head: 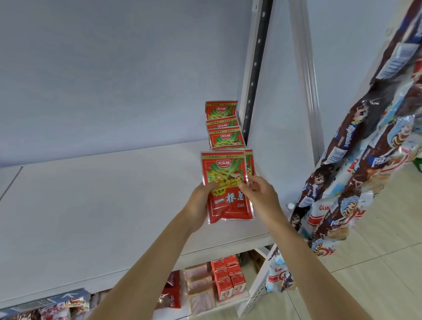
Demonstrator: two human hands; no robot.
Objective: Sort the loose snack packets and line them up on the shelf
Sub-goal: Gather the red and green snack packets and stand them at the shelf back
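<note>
A red snack packet (225, 186) with green and yellow print stands nearly upright above the white shelf (102, 202), near its right end. My left hand (198, 204) grips its left edge and lower part. My right hand (258, 193) pinches its right edge, with a second red packet (250, 161) showing just behind the first. Behind them a row of matching red packets (223, 125) stands lined up along the shelf's right side, reaching back to the rear wall.
A perforated upright post (254, 75) bounds the shelf on the right. Strips of brown and white snack bags (355, 157) hang at the right. The lower shelf holds red cartons (229, 276) and pink packs (199, 291). Tiled floor lies at the right.
</note>
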